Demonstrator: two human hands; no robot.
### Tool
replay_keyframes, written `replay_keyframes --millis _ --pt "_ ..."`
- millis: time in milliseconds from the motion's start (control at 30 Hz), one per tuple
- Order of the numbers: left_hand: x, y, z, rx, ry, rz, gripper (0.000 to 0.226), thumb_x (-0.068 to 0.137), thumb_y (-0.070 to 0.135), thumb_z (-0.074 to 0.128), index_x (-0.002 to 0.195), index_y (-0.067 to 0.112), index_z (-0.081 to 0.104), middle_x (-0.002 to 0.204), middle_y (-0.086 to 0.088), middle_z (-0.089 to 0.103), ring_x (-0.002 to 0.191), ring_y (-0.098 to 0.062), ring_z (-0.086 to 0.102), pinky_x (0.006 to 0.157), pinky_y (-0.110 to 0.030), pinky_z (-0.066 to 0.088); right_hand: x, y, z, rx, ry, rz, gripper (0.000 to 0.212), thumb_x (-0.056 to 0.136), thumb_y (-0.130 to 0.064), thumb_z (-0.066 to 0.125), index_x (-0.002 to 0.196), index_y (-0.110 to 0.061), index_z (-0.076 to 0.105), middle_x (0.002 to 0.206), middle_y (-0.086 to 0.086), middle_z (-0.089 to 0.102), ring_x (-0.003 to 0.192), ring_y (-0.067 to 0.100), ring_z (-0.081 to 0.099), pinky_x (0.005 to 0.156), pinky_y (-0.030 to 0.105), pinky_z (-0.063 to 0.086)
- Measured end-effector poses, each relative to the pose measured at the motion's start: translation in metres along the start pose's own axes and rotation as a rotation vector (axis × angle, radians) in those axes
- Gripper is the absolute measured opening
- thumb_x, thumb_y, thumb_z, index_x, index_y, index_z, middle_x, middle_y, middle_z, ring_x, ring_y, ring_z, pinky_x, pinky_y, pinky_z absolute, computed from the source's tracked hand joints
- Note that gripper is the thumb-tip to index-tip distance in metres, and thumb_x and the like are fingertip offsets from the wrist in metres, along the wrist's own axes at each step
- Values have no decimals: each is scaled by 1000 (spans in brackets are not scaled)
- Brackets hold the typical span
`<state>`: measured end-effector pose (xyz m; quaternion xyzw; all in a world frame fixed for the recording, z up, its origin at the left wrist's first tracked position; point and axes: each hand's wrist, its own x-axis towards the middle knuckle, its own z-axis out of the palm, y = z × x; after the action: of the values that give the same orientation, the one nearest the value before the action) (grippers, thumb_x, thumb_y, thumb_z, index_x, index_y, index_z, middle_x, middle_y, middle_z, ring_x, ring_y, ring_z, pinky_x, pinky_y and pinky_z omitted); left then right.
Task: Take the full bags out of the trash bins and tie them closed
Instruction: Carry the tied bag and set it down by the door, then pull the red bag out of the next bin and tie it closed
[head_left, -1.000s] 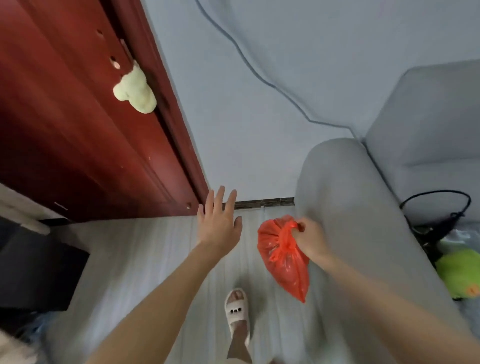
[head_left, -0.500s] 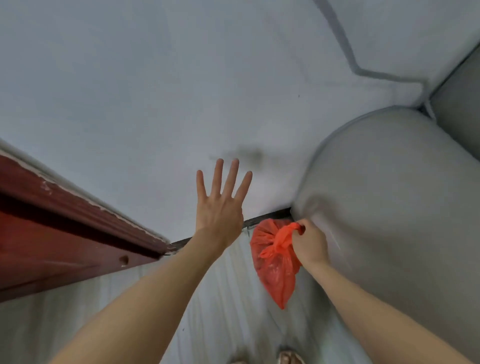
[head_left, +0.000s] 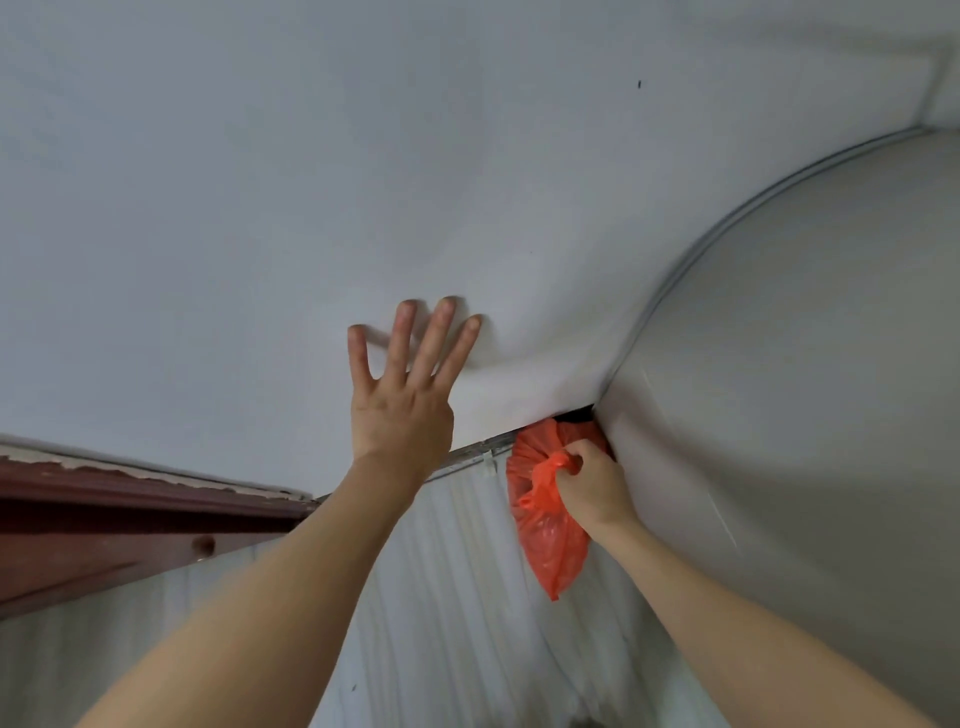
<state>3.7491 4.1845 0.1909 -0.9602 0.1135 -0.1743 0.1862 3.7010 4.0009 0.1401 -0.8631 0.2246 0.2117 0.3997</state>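
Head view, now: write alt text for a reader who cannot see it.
A person's right hand holds a tied orange plastic bag by its knotted top, beside a grey sofa arm near the floor. The left hand is spread flat against a white wall, with a dark red door frame at the left.

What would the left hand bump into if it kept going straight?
The wall. The left hand points at it with fingers spread; the fingertips may already touch it, though depth is unclear.

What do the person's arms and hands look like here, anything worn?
Both forearms are bare as far as the frame shows: no sleeves, watch or bands. The left hand and right hand are ungloved, with no rings visible. Nails look short and unpainted.
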Motion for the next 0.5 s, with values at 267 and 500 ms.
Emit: replay_keyframes --millis 267,500 --pt "-12 -10 -85 -178 -465 52 81 88 22 43 145 29 -15 154 -9 -25 137 -33 -32 112 -56 -11 -64 -48 -53 -250 -224 -90 43 88 -15 46 130 -12 47 135 6 53 124 23 49 101 31 39" --pt "-101 -69 -221 -400 -680 -323 67 92 31 41 147 22 5 157 -9 1 145 -29 -4 116 -53 6 -191 -115 -79 -369 -377 -310 35 91 -13 40 122 -7 54 126 11 59 118 27 53 98 32 41"
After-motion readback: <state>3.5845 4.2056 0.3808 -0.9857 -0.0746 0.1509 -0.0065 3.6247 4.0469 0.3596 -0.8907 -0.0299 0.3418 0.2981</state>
